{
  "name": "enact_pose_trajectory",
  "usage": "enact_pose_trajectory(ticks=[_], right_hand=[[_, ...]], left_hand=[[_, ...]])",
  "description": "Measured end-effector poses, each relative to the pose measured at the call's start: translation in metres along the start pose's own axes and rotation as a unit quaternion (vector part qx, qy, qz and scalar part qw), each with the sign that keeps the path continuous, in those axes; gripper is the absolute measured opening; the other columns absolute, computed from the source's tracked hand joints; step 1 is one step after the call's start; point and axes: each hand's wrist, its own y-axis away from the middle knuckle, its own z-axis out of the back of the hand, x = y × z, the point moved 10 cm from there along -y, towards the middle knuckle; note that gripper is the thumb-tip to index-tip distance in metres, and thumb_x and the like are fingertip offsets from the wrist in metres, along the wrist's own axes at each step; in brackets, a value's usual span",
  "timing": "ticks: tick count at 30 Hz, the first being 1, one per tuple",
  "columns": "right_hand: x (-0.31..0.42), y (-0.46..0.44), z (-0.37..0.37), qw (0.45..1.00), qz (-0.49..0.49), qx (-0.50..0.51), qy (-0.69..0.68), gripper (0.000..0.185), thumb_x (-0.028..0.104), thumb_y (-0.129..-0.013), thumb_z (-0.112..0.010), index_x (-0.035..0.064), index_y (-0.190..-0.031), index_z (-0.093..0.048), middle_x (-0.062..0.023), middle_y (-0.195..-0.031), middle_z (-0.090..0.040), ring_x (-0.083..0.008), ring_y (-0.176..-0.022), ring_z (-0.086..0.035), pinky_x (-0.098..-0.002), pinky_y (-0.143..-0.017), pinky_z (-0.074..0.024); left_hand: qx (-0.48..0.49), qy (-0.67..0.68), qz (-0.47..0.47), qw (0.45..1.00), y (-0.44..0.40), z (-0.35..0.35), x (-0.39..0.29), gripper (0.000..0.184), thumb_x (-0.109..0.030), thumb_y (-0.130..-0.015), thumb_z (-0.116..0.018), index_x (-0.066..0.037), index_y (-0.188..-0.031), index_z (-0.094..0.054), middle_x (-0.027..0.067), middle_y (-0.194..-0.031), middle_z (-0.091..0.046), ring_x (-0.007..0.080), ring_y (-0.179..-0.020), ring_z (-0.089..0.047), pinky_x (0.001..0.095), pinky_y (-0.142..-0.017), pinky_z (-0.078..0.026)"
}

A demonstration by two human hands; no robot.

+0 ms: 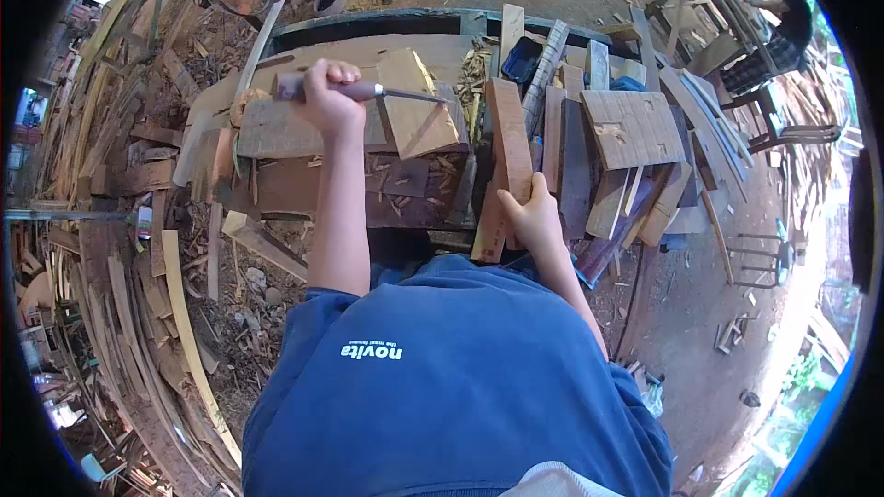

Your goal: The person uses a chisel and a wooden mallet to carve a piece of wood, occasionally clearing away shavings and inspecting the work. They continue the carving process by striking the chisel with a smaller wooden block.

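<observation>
My left hand [334,103] is raised over the workbench, its fingers wrapped round the handle of a chisel [410,96]. The thin metal blade points right, over a pale board [414,124] with a rough, chipped edge; whether blade and board touch I cannot tell. On the right side of the bench, my right hand [536,218] grips the near end of a long reddish-brown wooden block [512,133], thumb on its left side. Part of that hand's fingers is hidden behind the wood.
Wood chips and a thick grey-brown plank [285,129] lie on the bench. Several timber offcuts and a notched board [633,129] are stacked at right, near a dark blue tray [523,58]. Long strips cover the left ground. Another person [769,55] is at far right, beside a wooden chair frame.
</observation>
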Motion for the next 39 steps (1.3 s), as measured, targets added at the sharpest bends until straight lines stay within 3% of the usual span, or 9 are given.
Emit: enact_pose_trajectory(ticks=[1,4,8,16,20,25,28,34,39], right_hand=[[0.0,0.0,0.0,1.0,0.0,-0.002,-0.001,0.053,0.039,-0.08,-0.068,-0.0017,-0.107,-0.048,-0.0326,-0.096,-0.065,-0.0481,-0.093,-0.063,-0.0501,-0.079,-0.0511],[-0.002,-0.005,0.0,1.0,-0.001,0.001,0.002,0.053,0.039,-0.08,-0.068,-0.0022,-0.107,-0.048,-0.0332,-0.096,-0.064,-0.0482,-0.093,-0.063,-0.0504,-0.079,-0.0511],[-0.006,-0.006,-0.004,1.0,-0.004,0.016,0.001,0.053,0.038,-0.081,-0.069,-0.003,-0.107,-0.047,-0.0341,-0.096,-0.064,-0.0484,-0.093,-0.063,-0.0505,-0.079,-0.0513],[-0.002,-0.008,0.003,0.999,0.012,0.011,-0.031,0.049,0.034,-0.081,-0.071,-0.0045,-0.103,-0.05,-0.0327,-0.095,-0.065,-0.0451,-0.092,-0.065,-0.0476,-0.078,-0.0518],[0.038,-0.012,0.034,0.989,0.084,0.004,-0.118,0.041,0.027,-0.081,-0.072,-0.005,-0.098,-0.053,-0.0245,-0.091,-0.067,-0.0297,-0.088,-0.068,-0.038,-0.075,-0.0515],[0.082,-0.027,0.074,0.97,0.128,-0.021,-0.207,0.038,0.024,-0.081,-0.07,-0.0041,-0.099,-0.053,-0.0156,-0.084,-0.063,-0.0167,-0.078,-0.059,-0.033,-0.071,-0.0494],[0.089,-0.025,0.081,0.949,0.146,-0.034,-0.277,0.037,0.024,-0.081,-0.07,-0.0035,-0.099,-0.052,-0.0152,-0.087,-0.063,-0.0157,-0.081,-0.058,-0.0321,-0.072,-0.049],[0.053,-0.028,0.059,0.956,0.119,-0.038,-0.265,0.038,0.025,-0.081,-0.071,-0.0046,-0.098,-0.053,-0.0155,-0.087,-0.063,-0.0169,-0.081,-0.058,-0.0324,-0.073,-0.0489],[0.036,-0.025,0.051,0.96,0.087,-0.027,-0.265,0.036,0.025,-0.082,-0.07,-0.0037,-0.094,-0.052,-0.0143,-0.084,-0.062,-0.0162,-0.079,-0.057,-0.0318,-0.071,-0.0482]], left_hand=[[0.079,-0.032,-0.013,0.996,0.002,-0.027,0.001,0.016,-0.003,-0.08,-0.056,-0.006,-0.071,-0.043,0.0054,-0.057,-0.047,0.0165,-0.049,-0.046,0.0329,-0.054,-0.044],[0.184,-0.067,-0.038,0.98,0.021,-0.085,-0.01,0.017,0.001,-0.08,-0.056,-0.006,-0.071,-0.044,0.0057,-0.056,-0.048,0.0162,-0.049,-0.048,0.0317,-0.051,-0.044],[0.28,-0.131,-0.066,0.949,0.036,-0.125,-0.001,0.013,0.004,-0.08,-0.057,-0.004,-0.075,-0.048,0.0046,-0.055,-0.051,0.0141,-0.047,-0.052,0.0285,-0.045,-0.044],[0.318,-0.254,-0.106,0.908,0.046,-0.156,0.02,0.016,0.003,-0.082,-0.059,-0.004,-0.07,-0.051,0.0027,-0.054,-0.053,0.0105,-0.047,-0.053,0.0256,-0.045,-0.044],[0.323,-0.279,-0.13,0.895,0.05,-0.164,0.028,0.018,0.001,-0.081,-0.059,-0.004,-0.065,-0.051,0.002,-0.052,-0.054,0.009,-0.044,-0.052,0.0242,-0.043,-0.042],[0.31,-0.32,-0.158,0.881,0.049,-0.164,0.033,0.02,0.0,-0.081,-0.059,-0.004,-0.062,-0.053,0.0024,-0.052,-0.055,0.009,-0.046,-0.054,0.024,-0.044,-0.043],[0.305,-0.339,-0.175,0.873,0.05,-0.164,0.029,0.021,0.0,-0.08,-0.06,-0.004,-0.061,-0.053,0.0019,-0.052,-0.055,0.0087,-0.046,-0.054,0.024,-0.045,-0.043],[0.303,-0.312,-0.159,0.886,0.045,-0.161,0.026,0.023,-0.001,-0.081,-0.06,-0.004,-0.06,-0.052,0.0018,-0.052,-0.054,0.0092,-0.045,-0.053,0.0249,-0.045,-0.043],[0.298,-0.272,-0.086,0.911,0.047,-0.16,0.025,0.021,0.0,-0.081,-0.059,-0.004,-0.062,-0.051,0.0022,-0.052,-0.053,0.0096,-0.046,-0.053,0.025,-0.045,-0.042]])
